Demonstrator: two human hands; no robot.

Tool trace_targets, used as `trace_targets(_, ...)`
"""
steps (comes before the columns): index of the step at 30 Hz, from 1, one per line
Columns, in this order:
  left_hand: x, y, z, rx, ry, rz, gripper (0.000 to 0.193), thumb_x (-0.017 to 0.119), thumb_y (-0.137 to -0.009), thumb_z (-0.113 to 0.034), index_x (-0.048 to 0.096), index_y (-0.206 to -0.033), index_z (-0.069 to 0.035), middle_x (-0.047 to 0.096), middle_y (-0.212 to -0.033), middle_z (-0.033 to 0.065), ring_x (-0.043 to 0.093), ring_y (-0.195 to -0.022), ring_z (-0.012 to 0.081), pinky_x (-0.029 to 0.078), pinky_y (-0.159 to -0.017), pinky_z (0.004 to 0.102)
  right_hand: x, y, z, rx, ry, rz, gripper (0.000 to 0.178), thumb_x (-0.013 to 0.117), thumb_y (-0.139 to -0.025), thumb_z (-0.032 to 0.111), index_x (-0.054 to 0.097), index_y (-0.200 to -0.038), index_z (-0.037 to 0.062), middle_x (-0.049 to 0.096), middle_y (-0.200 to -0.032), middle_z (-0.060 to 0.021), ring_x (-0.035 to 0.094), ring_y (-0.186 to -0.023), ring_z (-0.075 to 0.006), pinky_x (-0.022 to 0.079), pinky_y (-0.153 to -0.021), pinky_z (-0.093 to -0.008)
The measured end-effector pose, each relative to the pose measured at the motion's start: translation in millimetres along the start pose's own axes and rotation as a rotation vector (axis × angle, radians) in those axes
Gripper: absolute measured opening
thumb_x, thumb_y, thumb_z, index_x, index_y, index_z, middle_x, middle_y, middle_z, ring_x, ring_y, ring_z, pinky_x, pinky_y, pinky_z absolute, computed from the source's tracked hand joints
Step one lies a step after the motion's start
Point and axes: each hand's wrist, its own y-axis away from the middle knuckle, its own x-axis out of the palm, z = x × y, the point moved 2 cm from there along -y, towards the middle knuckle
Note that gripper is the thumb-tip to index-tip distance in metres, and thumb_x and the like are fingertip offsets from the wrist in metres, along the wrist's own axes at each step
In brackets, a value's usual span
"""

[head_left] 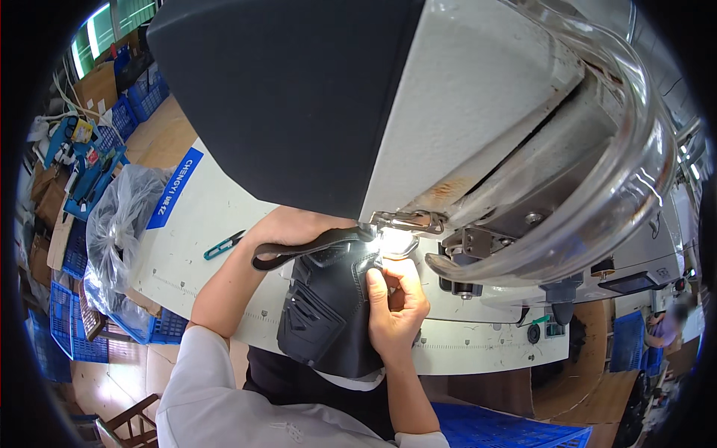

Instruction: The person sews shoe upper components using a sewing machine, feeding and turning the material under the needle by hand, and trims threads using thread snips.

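A black leather-like piece (321,306) with a stitched edge and raised slanted bands lies over the front edge of the white sewing machine table. From its upper end a black strap loop (280,255) curls out over my left wrist. My right hand (397,310) pinches the piece's right edge between thumb and bent fingers, just below the brightly lit needle area (392,243) of the sewing machine (455,127). My left hand (299,224) reaches round behind the piece. Its fingers are hidden by the machine head and the strap, so its grip does not show.
A teal cutter knife (224,245) lies on the table left of my forearm. Clear plastic bags (119,239) and blue crates (75,321) stand at the left. A clear curved guard (642,164) bulges at the right. Another person (665,325) is far right.
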Motion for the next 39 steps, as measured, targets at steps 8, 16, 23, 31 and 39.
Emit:
trace_targets(8,5.2,0.7,0.3,0.192,-0.011,-0.046,0.015,0.066,-0.078,-0.009,0.065,-0.086,0.003,0.065,-0.078,0.0074,0.059,-0.072,0.0152,0.047,-0.066,0.0300,-7.8,0.4,-10.4,0.063,-0.035,-0.021,0.010,0.061,-0.089,0.001,0.061,-0.097,-0.0050,0.062,-0.089,-0.0041,0.056,-0.081,-0.0072,0.045,-0.075,-0.0213)
trace_targets(16,2.5,-7.0,7.4,0.144,-0.047,-0.063,0.014,0.066,-0.079,-0.009,0.067,-0.089,0.001,0.067,-0.080,0.0073,0.061,-0.072,0.0168,0.048,-0.067,0.0302,-7.5,-6.3,-9.5,0.086,0.016,-0.070,0.008,0.063,-0.088,0.000,0.064,-0.092,-0.0060,0.060,-0.085,-0.0014,0.053,-0.077,-0.0057,0.043,-0.071,-0.0198)
trace_targets(23,2.1,-4.5,2.8,0.069,-0.041,-0.087,0.019,0.065,-0.081,-0.009,0.065,-0.097,0.002,0.066,-0.089,0.0098,0.061,-0.082,0.0167,0.048,-0.073,0.0295,-2.2,-8.1,0.0,0.178,0.102,-0.118,0.008,0.065,-0.086,0.001,0.066,-0.090,-0.0059,0.063,-0.081,-0.0018,0.054,-0.074,-0.0052,0.043,-0.069,-0.0190)
trace_targets(31,1.5,-6.8,-7.5,0.129,0.019,-0.226,0.023,0.064,-0.083,-0.010,0.064,-0.102,0.002,0.066,-0.095,0.0110,0.060,-0.086,0.0164,0.048,-0.077,0.0292,-0.3,-14.9,3.0,0.135,0.031,-0.173,0.007,0.067,-0.085,0.002,0.067,-0.088,-0.0045,0.064,-0.078,-0.0010,0.054,-0.072,-0.0047,0.043,-0.067,-0.0188)
trace_targets(39,-6.6,17.9,9.4,0.064,0.283,-0.320,0.030,0.059,-0.089,-0.014,0.059,-0.111,0.005,0.063,-0.107,0.0127,0.056,-0.100,0.0149,0.045,-0.087,0.0303,-8.6,-11.5,5.7,0.227,-0.031,0.009,0.013,0.066,-0.089,0.010,0.063,-0.093,-0.0023,0.059,-0.079,0.0013,0.051,-0.073,-0.0036,0.040,-0.065,-0.0181)
